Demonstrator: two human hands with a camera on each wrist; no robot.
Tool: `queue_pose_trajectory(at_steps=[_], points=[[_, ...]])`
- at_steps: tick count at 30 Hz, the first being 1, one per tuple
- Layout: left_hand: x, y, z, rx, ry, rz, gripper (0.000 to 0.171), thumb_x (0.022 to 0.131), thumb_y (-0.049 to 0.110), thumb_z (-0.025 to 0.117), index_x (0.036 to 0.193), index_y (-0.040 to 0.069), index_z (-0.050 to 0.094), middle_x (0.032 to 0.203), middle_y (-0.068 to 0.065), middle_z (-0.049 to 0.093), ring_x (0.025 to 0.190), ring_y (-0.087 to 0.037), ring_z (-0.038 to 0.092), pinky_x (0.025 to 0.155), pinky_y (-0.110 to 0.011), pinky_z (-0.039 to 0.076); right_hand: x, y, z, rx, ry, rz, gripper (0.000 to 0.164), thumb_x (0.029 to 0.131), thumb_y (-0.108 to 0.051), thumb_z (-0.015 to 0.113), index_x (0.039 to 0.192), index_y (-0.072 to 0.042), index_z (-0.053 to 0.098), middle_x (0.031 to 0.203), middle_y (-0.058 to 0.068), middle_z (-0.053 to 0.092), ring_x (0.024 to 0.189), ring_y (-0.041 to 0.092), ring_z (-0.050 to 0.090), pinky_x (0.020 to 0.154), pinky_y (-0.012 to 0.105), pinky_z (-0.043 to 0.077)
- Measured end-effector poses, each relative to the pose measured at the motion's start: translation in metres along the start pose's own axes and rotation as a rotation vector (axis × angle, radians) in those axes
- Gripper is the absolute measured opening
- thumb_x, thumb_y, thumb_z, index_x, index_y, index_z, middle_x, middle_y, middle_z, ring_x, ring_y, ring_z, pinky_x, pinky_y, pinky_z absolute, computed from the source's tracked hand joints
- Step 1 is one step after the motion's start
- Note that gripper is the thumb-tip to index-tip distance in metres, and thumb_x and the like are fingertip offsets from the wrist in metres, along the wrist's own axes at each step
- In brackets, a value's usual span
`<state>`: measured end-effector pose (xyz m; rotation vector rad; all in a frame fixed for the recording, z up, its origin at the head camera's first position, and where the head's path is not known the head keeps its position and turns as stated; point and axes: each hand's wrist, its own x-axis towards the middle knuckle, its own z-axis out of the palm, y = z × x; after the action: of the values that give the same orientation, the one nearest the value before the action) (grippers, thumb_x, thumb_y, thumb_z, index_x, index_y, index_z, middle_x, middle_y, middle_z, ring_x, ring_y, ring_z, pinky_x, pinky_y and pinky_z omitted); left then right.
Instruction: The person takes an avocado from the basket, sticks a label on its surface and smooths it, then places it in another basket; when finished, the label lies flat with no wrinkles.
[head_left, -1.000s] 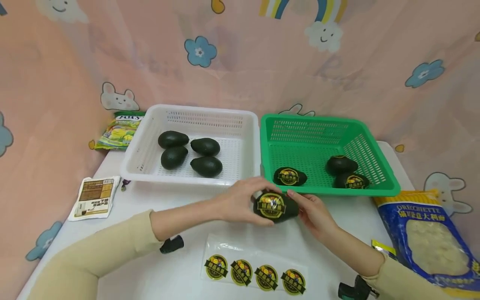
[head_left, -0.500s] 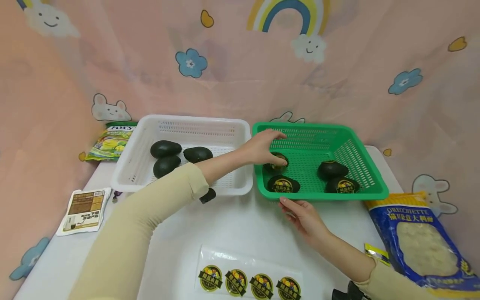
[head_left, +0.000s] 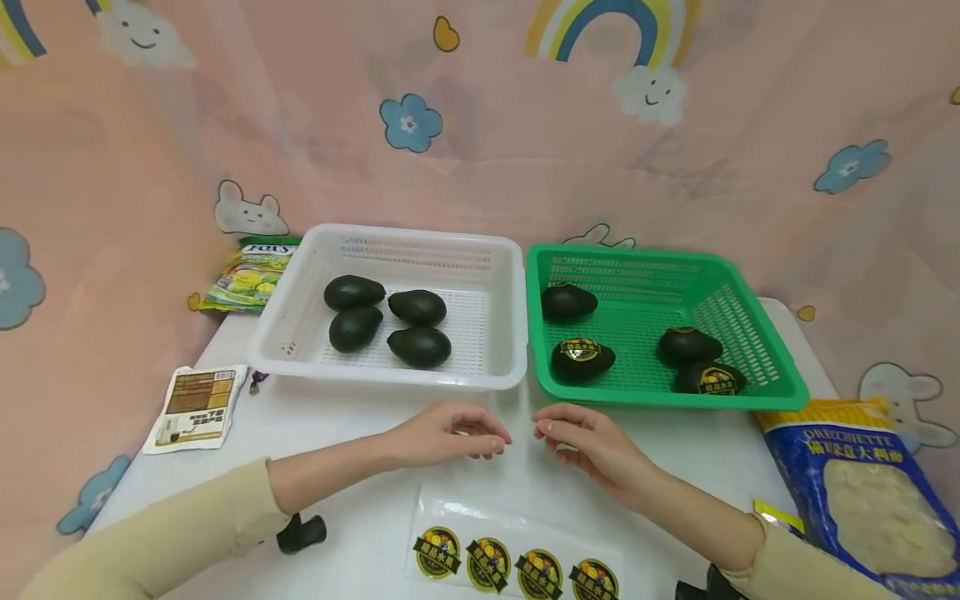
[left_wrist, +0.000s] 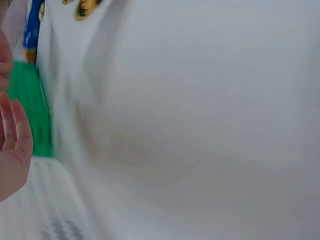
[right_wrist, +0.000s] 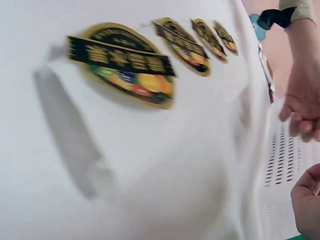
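My left hand point(head_left: 450, 433) hovers over the table in front of the white basket point(head_left: 390, 377), its fingers loosely bent around nothing. Facing it, a small gap away, is my right hand point(head_left: 592, 442), also holding nothing, below the front rim of the green basket point(head_left: 667, 400). Several dark avocados point(head_left: 420, 347) lie grouped inside the white basket. In the green one are several more; a gold-and-black label shows on the front-left avocado point(head_left: 583, 360), while the back-left avocado point(head_left: 568, 304) shows mostly bare skin. Below both hands lies a clear sheet point(head_left: 517, 510) bearing several round fruit stickers point(head_left: 489, 564).
A blue-and-yellow pasta bag point(head_left: 862, 492) lies at the right, with a small yellow packet point(head_left: 778, 515) beside it. On the left are a white-and-brown pouch point(head_left: 197, 408) and a green candy bag point(head_left: 251, 275). A printed pink cloth point(head_left: 495, 167) hangs behind the baskets.
My left hand carried the labelled avocado into the green basket's back left, let it go and came back over the table. My right hand released the avocado and stayed near the green basket's front.
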<state>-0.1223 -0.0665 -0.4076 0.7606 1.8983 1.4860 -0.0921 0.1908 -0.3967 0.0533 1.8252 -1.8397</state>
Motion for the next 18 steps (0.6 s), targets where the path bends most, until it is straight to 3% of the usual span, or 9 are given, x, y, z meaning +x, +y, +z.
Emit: queue_pose_trajectory(at_steps=[5,8,13,18], points=[[-0.024,-0.026,-0.022,-0.197,0.278,-0.143,0.044,0.1,0.032,0.056,0.126,-0.004,0.059,0.114,-0.021,0.065,0.103,-0.031,0.063,0.089,-0.04,0.052,0.022,-0.059,0.029,-0.269,-0.17,-0.177,0.026,0.093,-0.022,0.068,0.11,-0.003,0.065,0.096,0.006,0.065,0.083,0.02,0.056,0.076,0.033,0.05],[-0.028,-0.03,-0.032,-0.292,0.38,-0.178,0.054,0.1,0.04,0.055,0.127,-0.007,0.057,0.116,-0.019,0.065,0.105,-0.028,0.062,0.091,-0.038,0.051,0.051,-0.108,0.046,-0.418,-0.297,-0.292,0.022,0.094,-0.023,0.067,0.109,-0.007,0.067,0.103,0.009,0.065,0.09,0.024,0.058,0.082,0.04,0.051],[-0.028,-0.034,-0.035,-0.369,0.416,-0.174,0.057,0.101,0.041,0.052,0.125,-0.011,0.057,0.108,-0.009,0.069,0.098,-0.019,0.064,0.087,-0.034,0.053,0.12,-0.169,0.072,-0.574,-0.514,-0.352,0.022,0.095,-0.018,0.063,0.114,-0.007,0.065,0.113,0.008,0.064,0.101,0.026,0.06,0.091,0.042,0.05],[-0.03,-0.036,-0.032,-0.389,0.423,-0.18,0.055,0.101,0.038,0.053,0.123,-0.012,0.058,0.099,-0.001,0.07,0.089,-0.011,0.063,0.08,-0.028,0.053,0.183,-0.177,0.093,-0.782,-0.655,-0.241,0.025,0.095,-0.011,0.062,0.119,-0.006,0.064,0.117,0.007,0.063,0.106,0.025,0.058,0.094,0.039,0.049]])
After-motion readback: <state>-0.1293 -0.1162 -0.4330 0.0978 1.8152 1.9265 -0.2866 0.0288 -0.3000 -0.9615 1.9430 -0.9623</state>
